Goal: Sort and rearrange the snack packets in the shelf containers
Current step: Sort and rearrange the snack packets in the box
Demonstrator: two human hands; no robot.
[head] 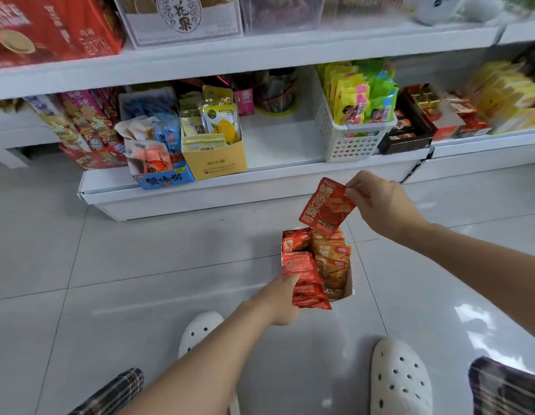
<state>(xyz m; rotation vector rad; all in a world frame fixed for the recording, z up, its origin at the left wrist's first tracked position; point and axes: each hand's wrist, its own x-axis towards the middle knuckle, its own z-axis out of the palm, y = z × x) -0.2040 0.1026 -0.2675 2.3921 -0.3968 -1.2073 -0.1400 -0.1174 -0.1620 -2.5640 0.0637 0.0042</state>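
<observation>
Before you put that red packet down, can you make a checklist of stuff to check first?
1. Red packet held firmly: ok, the right hand pinches its top corner.
2. Box on the floor steadied: ok, the left hand grips its left side.
3. Packet above the box: ok, it hangs just over the far end.
4. Red side picked: ok, red packets fill the left row, orange packets the right.
5. Room left in the red row: cannot tell, it looks tightly packed.
6. Gap on the shelf for the box: ok, open between the yellow box and the white basket.
</observation>
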